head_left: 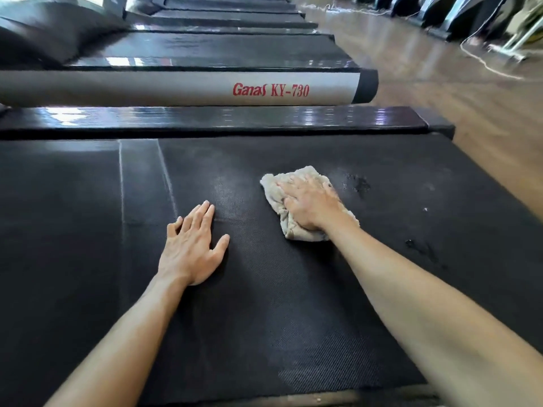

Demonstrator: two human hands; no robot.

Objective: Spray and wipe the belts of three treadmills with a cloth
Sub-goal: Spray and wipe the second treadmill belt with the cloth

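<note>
A black textured treadmill belt (88, 230) fills the lower view. My right hand (311, 205) presses flat on a crumpled beige cloth (296, 176) lying on the belt right of centre. My left hand (192, 248) rests palm down on the bare belt, fingers straight and spread, to the left of the cloth. Dark wet droplets (360, 183) sit on the belt just right of the cloth, and more wet spots (417, 245) lie nearer the right edge. No spray bottle is in view.
A glossy black side rail (205, 118) borders the belt's far edge. Beyond it lies a grey rail marked "Ganas KY-730" (270, 90) of the neighbouring treadmill, with several more treadmills (223, 22) behind. Wooden floor (440, 69) with white cables (482, 58) lies at right.
</note>
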